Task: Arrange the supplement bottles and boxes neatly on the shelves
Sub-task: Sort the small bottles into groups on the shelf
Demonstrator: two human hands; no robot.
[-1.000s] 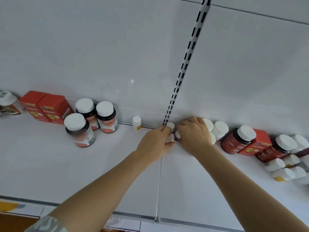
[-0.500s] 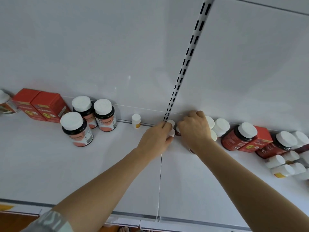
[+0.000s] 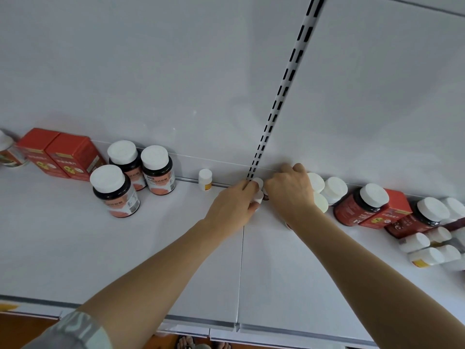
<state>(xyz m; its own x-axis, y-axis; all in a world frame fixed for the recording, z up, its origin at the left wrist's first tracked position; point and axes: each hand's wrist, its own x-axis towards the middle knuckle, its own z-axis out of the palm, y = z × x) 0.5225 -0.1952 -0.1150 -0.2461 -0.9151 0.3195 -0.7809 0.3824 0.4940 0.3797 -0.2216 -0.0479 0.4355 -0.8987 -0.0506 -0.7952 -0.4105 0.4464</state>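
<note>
Both hands reach to the back of the white shelf (image 3: 176,248), by the slotted upright (image 3: 276,102). My left hand (image 3: 232,206) curls its fingers round small white-capped bottles (image 3: 258,190). My right hand (image 3: 292,191) grips a larger bottle that it almost wholly hides; white caps (image 3: 319,192) show just right of it. Three dark bottles with white caps (image 3: 114,190) stand at the left beside two red boxes (image 3: 63,154). One small white bottle (image 3: 205,179) stands alone against the back wall.
To the right stand dark red bottles (image 3: 359,205), a red box (image 3: 387,210) and several small white bottles (image 3: 425,250), some lying down. Another bottle (image 3: 7,152) is cut off by the left edge. The shelf's front lip (image 3: 276,332) runs along the bottom.
The view has shifted slightly. Both hands stay at the same spot by the upright, with my left fingers closing a little further round the small bottles.
</note>
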